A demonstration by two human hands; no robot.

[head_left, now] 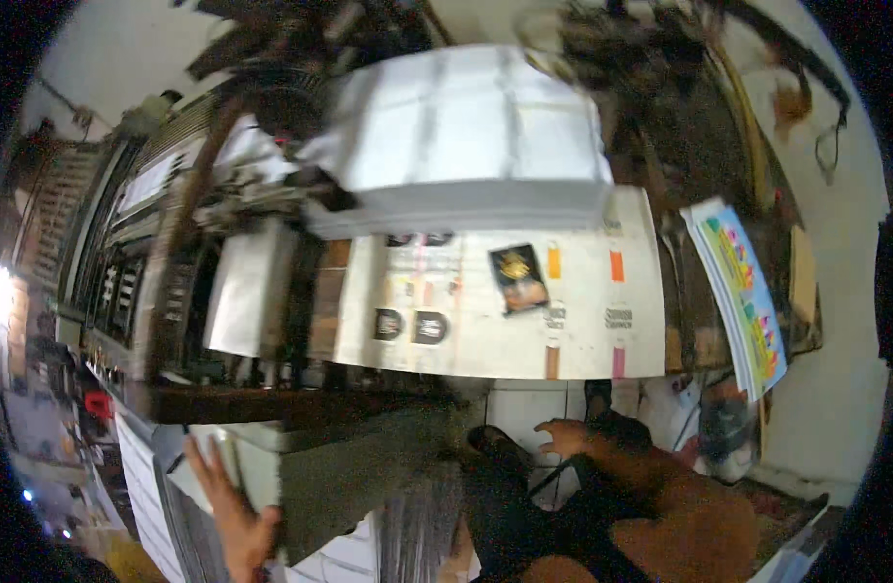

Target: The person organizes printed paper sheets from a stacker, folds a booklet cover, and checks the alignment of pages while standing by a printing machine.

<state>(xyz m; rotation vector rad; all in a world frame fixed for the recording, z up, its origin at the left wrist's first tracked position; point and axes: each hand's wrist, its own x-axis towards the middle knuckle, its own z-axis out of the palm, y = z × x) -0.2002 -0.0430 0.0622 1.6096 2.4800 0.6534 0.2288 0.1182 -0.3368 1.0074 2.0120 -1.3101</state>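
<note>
My left hand (231, 510) is spread on or just over the pale top (254, 449) of a grey block-like stack at the lower left; whether it presses down I cannot tell. My right hand (566, 437) hangs low before my legs, its fingers apart and holding nothing. Ahead, a thick stack of white paper (466, 126) stands on the bench. Under its near side lies a printed cream sheet (505, 340) with colour patches and dark marks. A small black packet (519, 278) with a gold design rests on that sheet. The picture is blurred by motion.
Dark machinery (189, 209) with rollers fills the left. Colourful printed sheets (742, 301) jut over the bench's right edge. More stacked paper (419, 515) stands low beside my legs. White floor tiles (526, 413) show below the bench, and a person (147, 115) is at the far left.
</note>
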